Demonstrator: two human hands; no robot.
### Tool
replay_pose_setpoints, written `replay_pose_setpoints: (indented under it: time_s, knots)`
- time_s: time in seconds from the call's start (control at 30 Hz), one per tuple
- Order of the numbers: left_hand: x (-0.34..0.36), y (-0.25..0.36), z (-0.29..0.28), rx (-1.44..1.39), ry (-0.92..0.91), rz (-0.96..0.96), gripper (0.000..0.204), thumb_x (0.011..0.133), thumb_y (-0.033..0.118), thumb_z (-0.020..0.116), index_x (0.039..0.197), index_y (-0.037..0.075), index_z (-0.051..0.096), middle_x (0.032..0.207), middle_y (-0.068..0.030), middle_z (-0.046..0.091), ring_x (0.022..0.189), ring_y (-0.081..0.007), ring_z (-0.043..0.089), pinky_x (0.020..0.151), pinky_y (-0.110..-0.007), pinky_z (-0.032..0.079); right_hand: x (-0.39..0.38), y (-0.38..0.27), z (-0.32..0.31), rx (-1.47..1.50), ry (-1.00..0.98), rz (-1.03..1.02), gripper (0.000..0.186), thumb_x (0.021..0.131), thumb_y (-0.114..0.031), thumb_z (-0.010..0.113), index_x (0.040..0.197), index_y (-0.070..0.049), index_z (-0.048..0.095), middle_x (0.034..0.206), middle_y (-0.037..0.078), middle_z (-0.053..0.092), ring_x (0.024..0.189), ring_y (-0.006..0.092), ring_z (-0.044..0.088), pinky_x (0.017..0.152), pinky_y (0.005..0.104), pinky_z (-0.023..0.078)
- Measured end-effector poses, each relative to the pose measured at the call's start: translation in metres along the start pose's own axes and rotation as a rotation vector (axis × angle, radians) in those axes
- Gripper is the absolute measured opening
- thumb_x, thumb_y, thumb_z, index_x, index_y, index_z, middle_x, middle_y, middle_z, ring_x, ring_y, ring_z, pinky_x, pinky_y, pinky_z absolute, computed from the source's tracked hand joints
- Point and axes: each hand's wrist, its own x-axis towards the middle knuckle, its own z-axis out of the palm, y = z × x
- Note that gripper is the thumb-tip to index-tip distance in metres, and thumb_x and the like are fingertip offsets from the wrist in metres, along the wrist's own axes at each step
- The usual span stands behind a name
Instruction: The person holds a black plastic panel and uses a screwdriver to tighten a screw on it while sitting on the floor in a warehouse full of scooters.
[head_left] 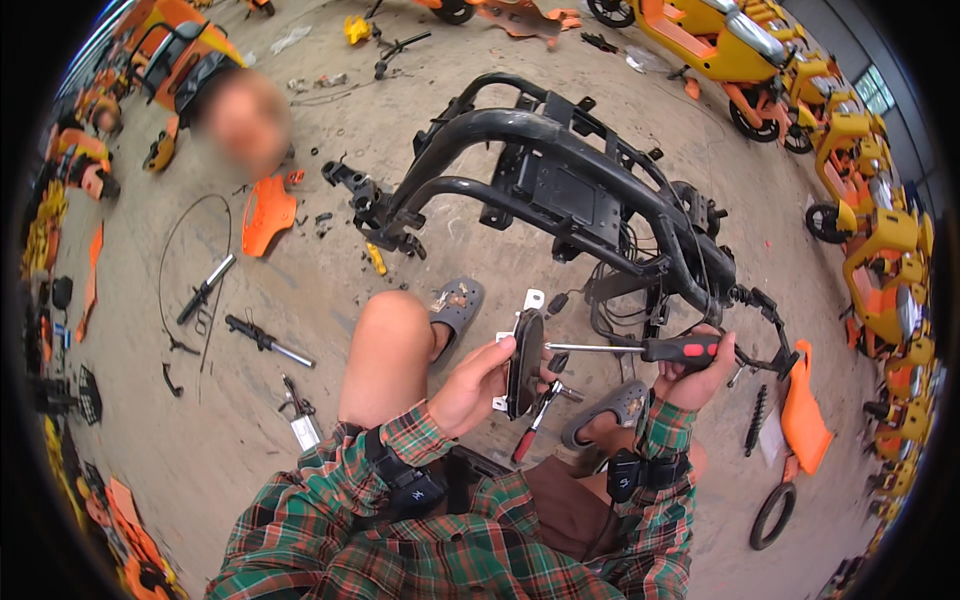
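Note:
My left hand [468, 388] grips a dark oval part [526, 362] with a pale metal bracket [535, 300] along its side, thumb on the near face. It is held upright between my knees, and its exact kind does not show. In my right hand [700, 380] is a screwdriver [680, 349] with a black and red handle, fingers wrapped round it. Its shaft points left, and the tip meets or nearly meets the part's right side. Cables with black connectors [558, 303] hang close to the part. Below it lies a red-handled ratchet wrench [533, 428] on the floor.
A black scooter frame [560, 190] stands just ahead, trailing wires. Left on the concrete lie fork tubes [268, 340], a cable loop and an orange panel [268, 215]. To the right are an orange fender [803, 415], a spring [757, 420] and a black ring [773, 516]. Yellow scooters [875, 250] line the right.

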Motion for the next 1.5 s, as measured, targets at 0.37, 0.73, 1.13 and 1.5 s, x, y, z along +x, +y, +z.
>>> replay_pose_setpoints:
  time_s: [0.37, 0.73, 1.13, 1.5]
  knots:
    - [0.005, -0.003, 0.015, -0.139, -0.117, -0.028, 0.057, 0.102, 0.046, 0.023, 0.130, 0.000, 0.042, 0.122, -0.0165, 0.056, 0.107, -0.0277, 0.060, 0.094, -0.040, 0.048, -0.009, 0.000, -0.009, -0.018, 0.009, 0.014, 0.048, 0.094, -0.049, 0.044, 0.084, -0.004, 0.056, 0.046, -0.001, 0.038, 0.035, 0.0109, 0.035, 0.034, 0.0254, 0.029]
    - [0.001, -0.004, 0.015, 0.018, -0.084, -0.006, 0.045, 0.100, 0.034, 0.044, 0.128, -0.001, 0.044, 0.125, -0.0145, 0.054, 0.111, -0.0239, 0.058, 0.094, -0.037, 0.047, -0.019, -0.006, -0.011, -0.050, 0.104, -0.128, 0.049, 0.095, -0.050, 0.042, 0.089, -0.003, 0.056, 0.051, 0.002, 0.045, 0.038, 0.0117, 0.040, 0.035, 0.0257, 0.032]
    - [0.002, -0.005, 0.012, 0.109, -0.061, -0.001, 0.052, 0.096, 0.037, 0.050, 0.130, -0.001, 0.041, 0.126, -0.0159, 0.052, 0.115, -0.0295, 0.056, 0.098, -0.039, 0.045, -0.015, -0.004, -0.009, -0.014, 0.075, -0.074, 0.049, 0.095, -0.049, 0.041, 0.089, -0.003, 0.056, 0.050, 0.002, 0.045, 0.037, 0.0119, 0.040, 0.036, 0.0261, 0.033]
    - [-0.004, -0.004, 0.010, 0.089, -0.077, -0.017, 0.051, 0.099, 0.038, 0.043, 0.128, -0.004, 0.044, 0.123, -0.0161, 0.055, 0.110, -0.0300, 0.060, 0.092, -0.039, 0.050, -0.005, 0.000, -0.014, 0.084, 0.155, 0.038, 0.052, 0.094, -0.051, 0.044, 0.085, -0.002, 0.058, 0.050, 0.000, 0.044, 0.037, 0.0097, 0.036, 0.034, 0.0251, 0.029]
